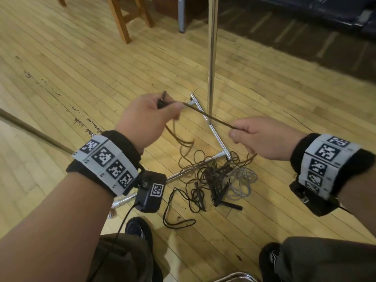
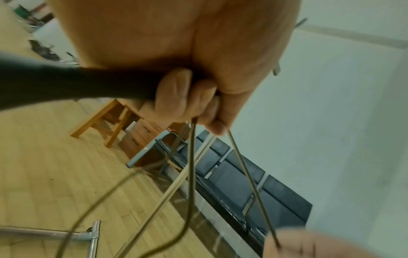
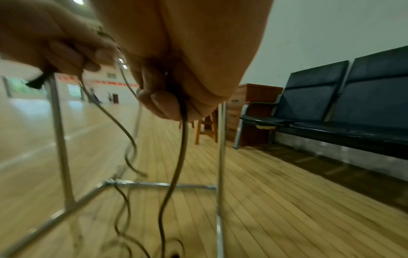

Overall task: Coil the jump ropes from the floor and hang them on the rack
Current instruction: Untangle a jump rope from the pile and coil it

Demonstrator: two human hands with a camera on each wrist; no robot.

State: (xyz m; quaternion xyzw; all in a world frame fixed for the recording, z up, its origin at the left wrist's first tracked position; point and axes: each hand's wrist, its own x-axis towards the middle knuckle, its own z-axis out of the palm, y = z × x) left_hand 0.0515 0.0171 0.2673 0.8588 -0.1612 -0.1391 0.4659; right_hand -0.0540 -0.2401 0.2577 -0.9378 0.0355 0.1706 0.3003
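Both hands are raised in front of the person, above the wooden floor, with a brown jump rope stretched taut between them. Left hand is held up and slightly forward, knuckles uppermost, fingers curled around a black handle and pinching the rope where it leaves the fist. In the left wrist view the fingertips close over the handle, and two runs of rope drop out below them. Loops of the same rope hang below this hand and trail down to the floor.

Right hand sits lower and off to the right, palm turned inward, thumb and curled fingers pinching the other end of the taut stretch. In the right wrist view the rope runs through the closed fingers and hangs down in a wavy line.

Beyond and between the hands stands the metal rack: an upright chrome pole rising from a frame of chrome floor bars. Below the hands, beside the near corner of that frame, lies a tangled pile of ropes, brown, black and grey, with several black handles among them. One thin black rope loops away from the pile toward the person's left shoe.

Both wrists carry bands printed with black-and-white square markers. A wooden stool stands well beyond the left hand, and a dark bench runs along the wall beyond the right hand.
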